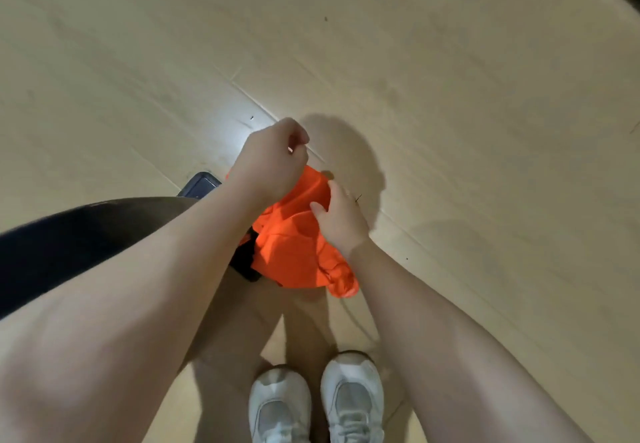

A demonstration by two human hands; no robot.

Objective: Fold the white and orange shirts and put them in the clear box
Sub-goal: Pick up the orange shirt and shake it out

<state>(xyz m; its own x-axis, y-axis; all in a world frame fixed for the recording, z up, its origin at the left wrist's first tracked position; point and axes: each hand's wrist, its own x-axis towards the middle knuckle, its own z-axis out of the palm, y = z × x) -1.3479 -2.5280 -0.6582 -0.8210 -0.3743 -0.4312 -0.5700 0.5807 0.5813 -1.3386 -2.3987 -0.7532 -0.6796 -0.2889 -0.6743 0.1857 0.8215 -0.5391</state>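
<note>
I look straight down at a pale wood floor. The orange shirt (pixel 294 238) hangs bunched between my hands, above my legs. My left hand (pixel 273 158) is closed in a fist over the shirt's upper edge, and its fingers pinch the fabric. My right hand (pixel 337 219) grips the shirt's right side, thumb on the front of the cloth. A black patch or strap (pixel 246 257) shows at the shirt's lower left. The white shirt and the clear box are not in view.
My two white sneakers (pixel 317 404) stand on the floor (pixel 485 131) below the shirt. A dark rounded surface (pixel 69 235) fills the left side, with a dark phone-like object (pixel 201 184) beside it. Open floor stretches ahead and to the right.
</note>
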